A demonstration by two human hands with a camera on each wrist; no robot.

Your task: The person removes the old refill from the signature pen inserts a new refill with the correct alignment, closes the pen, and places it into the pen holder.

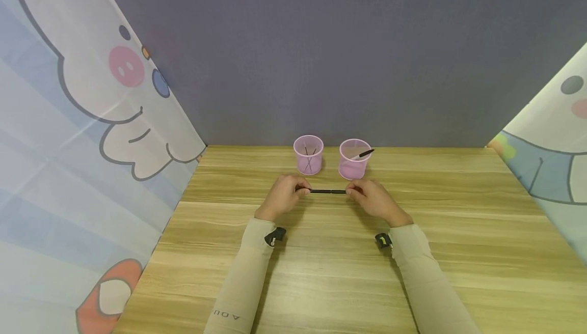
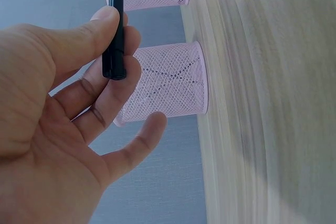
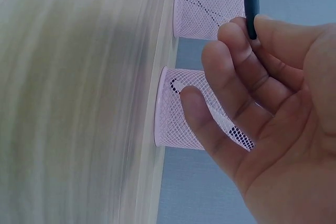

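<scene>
Black pen (image 1: pixel 327 191) between left hand (image 1: pixel 282 195) and right hand (image 1: pixel 372 199); hands loosely curled, pinching opposite ends.

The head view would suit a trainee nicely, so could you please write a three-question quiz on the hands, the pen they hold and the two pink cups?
1. True or false: the left hand and the right hand both hold the black pen.
2. Fill in: inside the left pink cup, two thin dark sticks ____ each other.
3. Where is the white pen with a black end? (A) left pink cup (B) right pink cup (C) between the cups

Key: 1. True; 2. cross; 3. B
</scene>
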